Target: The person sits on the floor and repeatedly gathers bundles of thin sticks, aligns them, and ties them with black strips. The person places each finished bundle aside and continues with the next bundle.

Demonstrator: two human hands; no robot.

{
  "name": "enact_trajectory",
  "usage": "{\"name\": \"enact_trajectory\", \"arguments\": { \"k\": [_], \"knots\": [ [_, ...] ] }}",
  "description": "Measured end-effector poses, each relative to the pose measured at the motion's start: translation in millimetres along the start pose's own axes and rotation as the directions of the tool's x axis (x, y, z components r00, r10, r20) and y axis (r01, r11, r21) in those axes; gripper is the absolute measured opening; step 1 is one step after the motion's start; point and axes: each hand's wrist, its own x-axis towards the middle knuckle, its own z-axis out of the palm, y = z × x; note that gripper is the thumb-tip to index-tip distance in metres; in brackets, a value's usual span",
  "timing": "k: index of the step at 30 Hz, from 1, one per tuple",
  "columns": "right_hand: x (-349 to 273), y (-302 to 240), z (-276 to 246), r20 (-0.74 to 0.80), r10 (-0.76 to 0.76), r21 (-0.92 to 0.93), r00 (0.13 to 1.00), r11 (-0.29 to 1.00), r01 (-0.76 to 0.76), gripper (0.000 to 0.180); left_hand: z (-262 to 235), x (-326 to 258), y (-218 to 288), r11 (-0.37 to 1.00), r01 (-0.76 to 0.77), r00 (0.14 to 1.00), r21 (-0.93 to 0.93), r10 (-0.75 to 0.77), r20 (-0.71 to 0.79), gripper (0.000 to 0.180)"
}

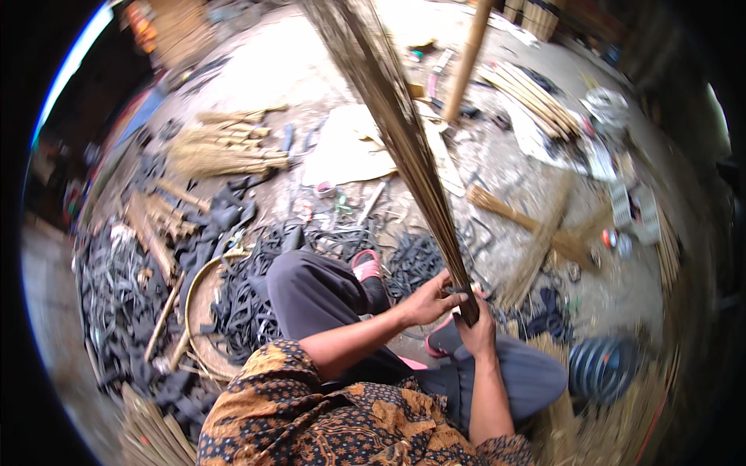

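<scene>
A long stick broom (416, 155), a bundle of thin brown stalks, slants up and away from my lap toward the top of the view. Dark wrapping covers its narrow near end. My right hand (479, 329) is closed around that wrapped end from the right. On the other side, my left hand (432, 300) presses its fingers and thumb against the bundle just above, at the dark band. Whether a loose strip is pinched there is too small to tell. My legs are folded beneath, with the broom's end over the right thigh.
Tangled black rubber strips (256, 291) cover the floor at left, around a round woven tray (203, 311). Finished brooms (225, 147) lie far left, more loose bundles (536, 225) at right. A wooden post (468, 62) stands ahead. A dark ribbed round container (602, 369) sits beside my right knee.
</scene>
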Motion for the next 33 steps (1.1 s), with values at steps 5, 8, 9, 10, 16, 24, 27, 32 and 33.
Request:
{"name": "enact_trajectory", "arguments": {
  "k": [5, 8, 9, 10, 16, 24, 27, 32, 33],
  "knots": [
    [-9, 13, 4, 0.038, 0.153, 0.329, 0.987, 0.931, -0.157, 0.094, -63, -5, 35, 0.979, -0.193, 0.955, 0.065, 0.202, -0.218, 0.056],
    [-8, 27, -3, 0.022, 0.232, 0.303, 0.972, 0.925, -0.228, 0.085, -179, -18, 160, 0.774, -0.089, 0.81, 0.627, 0.423, -0.406, 0.04],
    [-8, 30, -4, 0.056, 0.269, 0.29, 0.961, 0.917, -0.274, 0.083, -218, -28, 209, 0.66, -0.079, 0.743, 0.747, 0.538, -0.398, 0.039],
    [-7, 32, -4, 0.068, 0.315, 0.28, 0.947, 0.905, -0.321, 0.08, -252, -36, 250, 0.836, -0.302, 0.601, 0.458, 0.54, -0.589, 0.057],
    [-3, 29, 10, 0.137, 0.207, 0.039, 0.969, 0.976, -0.214, 0.066, -336, -80, 320, 0.912, -0.257, 0.253, 0.319, 0.382, -0.889, 0.054],
    [10, 14, -36, 0.155, 0.224, 0.0, 0.962, 0.974, -0.227, 0.045, -280, 32, 165, 0.994, 0.105, 0.705, 0.003, -0.073, -0.705, 0.05],
    [13, -1, -80, -0.084, 0.283, 0.053, 0.956, 0.959, -0.279, 0.037, -269, 83, 138, 0.971, 0.223, 0.759, 0.089, -0.115, -0.641, 0.052],
    [-36, -20, -181, -0.508, 0.089, -0.204, 0.857, 0.954, -0.22, 0.031, -259, 119, 82, 0.883, 0.368, 0.842, 0.293, -0.183, -0.507, 0.041],
    [-54, -19, -197, -0.589, 0.116, -0.209, 0.8, 0.934, -0.29, 0.031, -260, 128, 83, 0.807, 0.486, 0.827, 0.335, -0.302, -0.474, 0.044]
  ]
}}
